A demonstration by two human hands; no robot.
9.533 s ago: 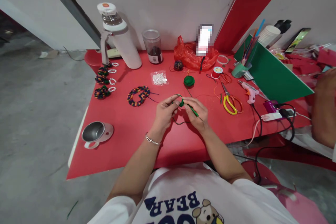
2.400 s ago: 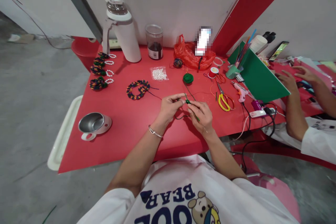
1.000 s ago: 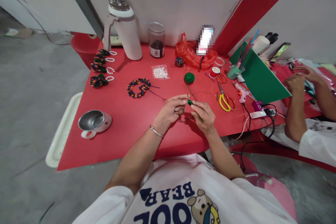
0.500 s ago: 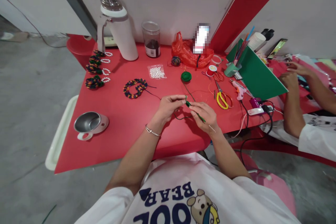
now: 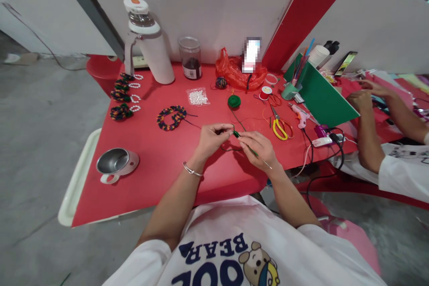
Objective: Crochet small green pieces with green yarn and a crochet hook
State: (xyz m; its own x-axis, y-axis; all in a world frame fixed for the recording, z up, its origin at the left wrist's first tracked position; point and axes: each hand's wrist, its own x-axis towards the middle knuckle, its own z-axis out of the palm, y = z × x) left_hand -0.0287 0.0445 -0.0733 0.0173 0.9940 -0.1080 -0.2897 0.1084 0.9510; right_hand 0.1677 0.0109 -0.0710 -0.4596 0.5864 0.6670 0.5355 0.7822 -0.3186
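Pinches green piece (image 5: 236, 134) in fingertips of left hand (image 5: 212, 140) and clamps tool (image 5: 254, 152) in fingers of right hand (image 5: 262, 144), over table (image 5: 167, 165) near ball (image 5: 233, 101), risking a slip from a loosened pinch or snagged strand (image 5: 238, 119).

I pinch small, bunched green yarnwork (image 5: 236, 134) | I hold a slim green-and-silver tool (image 5: 254, 153) slanted, silver end (image 5: 267, 165) nearest me

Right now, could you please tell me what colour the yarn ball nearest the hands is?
The yarn ball is green, best seen in the head view.
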